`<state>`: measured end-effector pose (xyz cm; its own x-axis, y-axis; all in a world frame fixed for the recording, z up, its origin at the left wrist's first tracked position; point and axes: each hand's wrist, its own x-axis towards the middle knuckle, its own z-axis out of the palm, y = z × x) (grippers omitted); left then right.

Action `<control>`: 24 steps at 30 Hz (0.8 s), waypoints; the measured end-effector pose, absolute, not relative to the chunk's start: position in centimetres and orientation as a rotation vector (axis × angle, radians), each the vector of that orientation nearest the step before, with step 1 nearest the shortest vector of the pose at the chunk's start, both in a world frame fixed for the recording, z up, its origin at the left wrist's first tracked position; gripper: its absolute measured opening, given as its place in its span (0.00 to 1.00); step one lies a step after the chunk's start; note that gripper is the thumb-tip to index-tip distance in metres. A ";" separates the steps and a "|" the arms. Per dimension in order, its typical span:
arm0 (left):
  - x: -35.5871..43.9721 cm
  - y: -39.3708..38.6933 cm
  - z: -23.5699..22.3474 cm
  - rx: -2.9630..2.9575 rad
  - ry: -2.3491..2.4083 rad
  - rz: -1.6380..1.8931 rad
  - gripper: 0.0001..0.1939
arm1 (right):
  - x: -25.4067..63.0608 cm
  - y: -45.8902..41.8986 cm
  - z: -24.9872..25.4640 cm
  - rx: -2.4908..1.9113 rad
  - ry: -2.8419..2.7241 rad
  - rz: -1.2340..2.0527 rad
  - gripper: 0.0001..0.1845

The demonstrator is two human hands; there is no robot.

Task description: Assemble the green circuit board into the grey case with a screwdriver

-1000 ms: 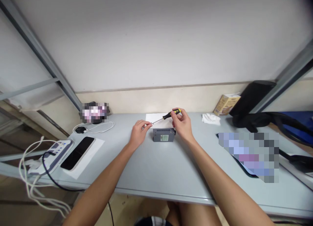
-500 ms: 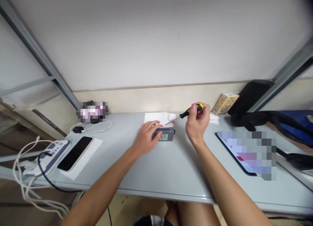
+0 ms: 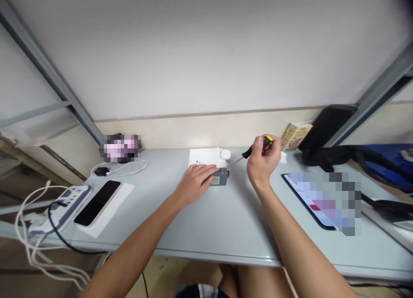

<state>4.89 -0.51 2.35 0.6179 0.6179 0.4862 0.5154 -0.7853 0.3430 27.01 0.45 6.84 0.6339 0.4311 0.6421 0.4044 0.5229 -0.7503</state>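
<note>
A small grey metal box (image 3: pixel 221 177) lies on the grey table (image 3: pixel 206 220) in front of me. My left hand (image 3: pixel 195 184) rests on top of the box, fingers wrapped over it and holding it down. My right hand (image 3: pixel 263 162) is closed on a screwdriver (image 3: pixel 250 152) with a black and yellow handle. Its thin shaft slants down to the left, with the tip at the box's right end. Behind the box lies a white sheet of paper (image 3: pixel 201 157) with tiny dark specks on it, and a small white case (image 3: pixel 225 154) sits beside the sheet.
At the left are a power strip (image 3: pixel 63 203) with white cables, a dark phone (image 3: pixel 97 196) on paper, and a charger with cord (image 3: pixel 119 167). A tablet (image 3: pixel 309 199) lies at the right. A carton (image 3: pixel 295 135), a black object (image 3: pixel 325 126) and crumpled tissue stand at the back right.
My left hand left the screwdriver's tip and came down onto the grey box. My right hand swung the screwdriver out to the right, and its tip now points at the box's right end.
</note>
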 end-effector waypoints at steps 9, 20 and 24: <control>4.8 -0.4 2.2 2.639 0.893 0.955 0.18 | 27.0 0.5 6.9 -1.044 -0.922 0.006 0.21; 4.5 -0.7 2.7 2.603 0.892 1.055 0.15 | 27.0 0.3 6.9 -1.033 -0.908 0.044 0.21; 4.5 -0.7 2.8 2.606 0.853 1.073 0.15 | 27.0 0.4 6.9 -1.018 -0.901 0.047 0.20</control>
